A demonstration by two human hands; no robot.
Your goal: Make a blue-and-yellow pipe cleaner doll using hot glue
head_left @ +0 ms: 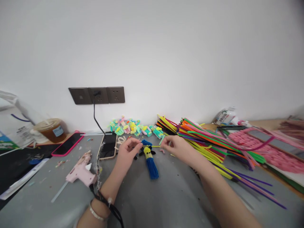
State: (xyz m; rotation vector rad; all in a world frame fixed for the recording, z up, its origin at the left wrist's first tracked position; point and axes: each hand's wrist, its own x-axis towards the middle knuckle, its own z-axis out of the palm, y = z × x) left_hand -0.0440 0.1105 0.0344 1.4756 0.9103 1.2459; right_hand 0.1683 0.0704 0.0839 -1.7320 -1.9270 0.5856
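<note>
A short yellow pipe cleaner (155,146) stretches sideways between my two hands. My left hand (129,151) pinches near its left end with thumb and index finger. At the other end, the fingertips of my right hand (175,146) are pressed together on it. Just below the pipe cleaner lies a small figure (152,166) with a yellow head, dark eyes, black side pieces and a blue fringed lower body. A blue fuzzy piece (146,142) is close behind it, beside my left fingertips. A small pink curled scrap (162,151) rests under my right fingers.
A pink glue gun (82,171) with its black cord (104,198) lies left, the cord crossing my left forearm. Phones (108,145) and a drink cup (53,129) stand beyond. Bundled pipe cleaners (204,136) fill the right; small pastel figures (133,127) line the wall.
</note>
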